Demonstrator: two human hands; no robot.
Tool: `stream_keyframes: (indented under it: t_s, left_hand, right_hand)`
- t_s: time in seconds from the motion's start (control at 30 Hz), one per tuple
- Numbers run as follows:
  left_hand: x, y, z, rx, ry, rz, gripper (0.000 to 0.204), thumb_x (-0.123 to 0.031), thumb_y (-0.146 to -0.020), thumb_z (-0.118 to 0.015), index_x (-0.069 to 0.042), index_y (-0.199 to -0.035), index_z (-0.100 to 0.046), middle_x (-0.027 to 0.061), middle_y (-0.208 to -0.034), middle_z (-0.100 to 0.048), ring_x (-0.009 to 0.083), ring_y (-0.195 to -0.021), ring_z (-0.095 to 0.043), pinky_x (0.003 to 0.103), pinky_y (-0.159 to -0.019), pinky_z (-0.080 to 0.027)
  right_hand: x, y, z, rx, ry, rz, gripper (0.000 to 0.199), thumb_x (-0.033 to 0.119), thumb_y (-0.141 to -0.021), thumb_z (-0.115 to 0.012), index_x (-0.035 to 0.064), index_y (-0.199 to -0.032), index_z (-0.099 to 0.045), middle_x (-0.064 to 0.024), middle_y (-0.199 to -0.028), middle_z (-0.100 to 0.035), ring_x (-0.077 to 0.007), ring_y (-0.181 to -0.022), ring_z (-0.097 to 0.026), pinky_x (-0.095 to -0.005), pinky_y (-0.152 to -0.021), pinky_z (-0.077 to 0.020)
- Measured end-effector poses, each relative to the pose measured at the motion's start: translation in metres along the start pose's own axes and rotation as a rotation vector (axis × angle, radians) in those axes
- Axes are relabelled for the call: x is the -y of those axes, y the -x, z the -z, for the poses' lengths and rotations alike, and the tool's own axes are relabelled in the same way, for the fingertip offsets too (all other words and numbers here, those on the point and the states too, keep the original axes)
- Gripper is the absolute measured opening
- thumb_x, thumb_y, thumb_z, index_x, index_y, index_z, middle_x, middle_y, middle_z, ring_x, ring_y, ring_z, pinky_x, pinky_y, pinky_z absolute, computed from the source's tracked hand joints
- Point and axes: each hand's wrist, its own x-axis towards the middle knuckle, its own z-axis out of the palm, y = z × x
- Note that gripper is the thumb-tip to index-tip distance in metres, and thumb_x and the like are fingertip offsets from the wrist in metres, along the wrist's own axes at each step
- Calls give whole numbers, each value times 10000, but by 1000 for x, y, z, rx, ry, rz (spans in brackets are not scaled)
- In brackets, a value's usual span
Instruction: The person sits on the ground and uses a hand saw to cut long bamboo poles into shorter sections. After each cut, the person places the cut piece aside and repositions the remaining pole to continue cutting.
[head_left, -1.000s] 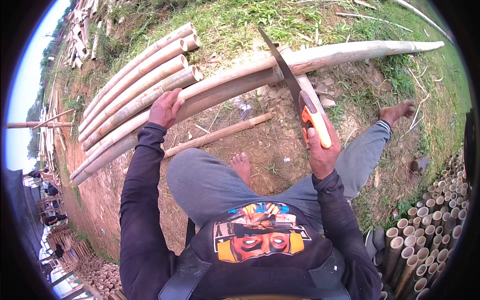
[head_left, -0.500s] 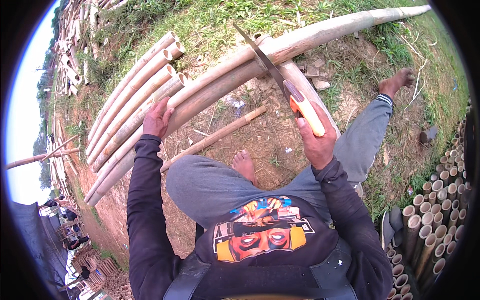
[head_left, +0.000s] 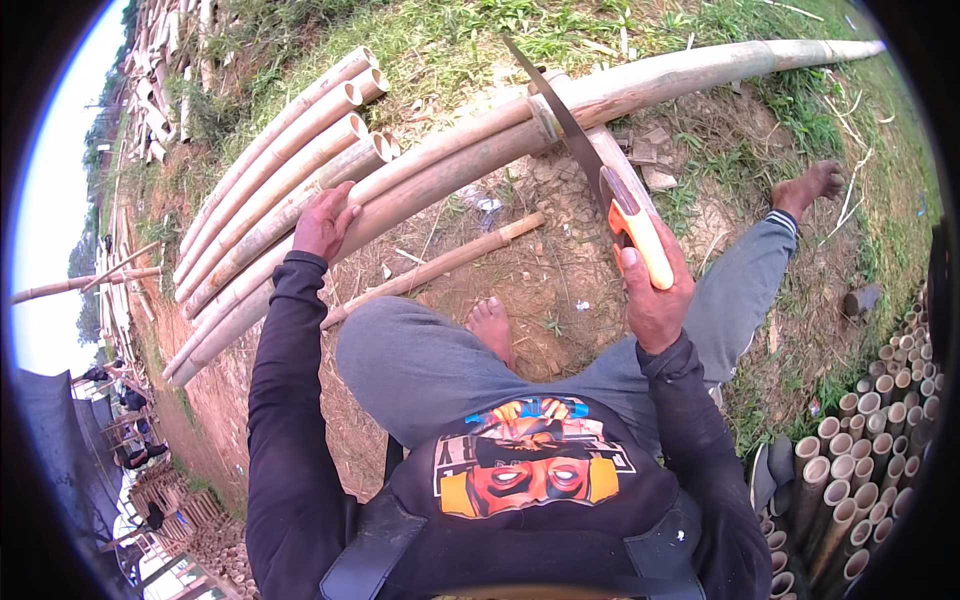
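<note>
Clamped on the orange-and-cream handle [head_left: 650, 245] of a hand saw [head_left: 583, 143], the right grip [head_left: 660, 305] stood at 3 o'clock. The saw lay at 1 o'clock, its dark blade slanting up toward 12 and crossing over the bamboo near one end of a long pole [head_left: 690, 78], whose thin tip pointed to 2 o'clock; whether its teeth sat in a cut could not be told. Beneath the crossing ran a pale log [head_left: 618, 158]. At 10 o'clock the left grip [head_left: 323, 222] rested on the slender pole [head_left: 450, 143], fingers laid over it; how tightly they closed could not be told. Just beside that pole, on the side nearer the person, lay a thicker pole [head_left: 450, 175]. Farther out at 10 o'clock lay several cut bamboo lengths [head_left: 320, 148] side by side, open ends toward 11. A short thin pole [head_left: 450, 262] lay on the ground nearer the middle, and upright bamboo tubes [head_left: 810, 500] crowded together at 4 o'clock.
</note>
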Motion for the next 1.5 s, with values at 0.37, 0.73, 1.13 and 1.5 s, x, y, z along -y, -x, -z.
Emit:
stream_keyframes:
  t_s: [0.37, 0.73, 1.13, 1.5]
  left_hand:
    - [-16, 43, 8, -30, -306, -46, 520, -446, -1032, -657, -115, -1421, -558, 147, -1123, -653, 333, -1056, -702, 461, -921, -570]
    - [-20, 86, -6, 16, -288, -217, 635, -662, -961, -636, -149, -1330, -576, 173, -972, -688, 387, -915, -742, 513, -763, -607]
    - [-4, 89, 22, 75, -171, -207, 709, -715, -939, -636, -141, -1353, -584, 177, -977, -728, 423, -878, -746, 531, -717, -590]
    - [16, 38, 51, 170, 119, -86, 627, -662, -1015, -583, -104, -1279, -692, 218, -1023, -756, 439, -1018, -719, 554, -871, -544]
  right_hand:
    - [-29, -16, -30, 128, 133, 332, 551, 68, -1090, -619, -70, -1585, -423, -246, -1529, -565, -317, -1413, -559, -449, -1175, -465]
    - [-39, -82, -103, 277, 306, 602, 442, 94, -1044, -716, -23, -1459, -620, -190, -1419, -685, -306, -1280, -666, -429, -1094, -516]
    - [-25, -88, -112, 316, 366, 622, 433, 50, -1014, -743, -50, -1421, -635, -224, -1369, -705, -328, -1261, -688, -426, -1061, -544]
    - [-21, -117, -117, 203, 320, 498, 465, 122, -1056, -710, -65, -1463, -584, -223, -1405, -675, -277, -1259, -675, -401, -1068, -536]
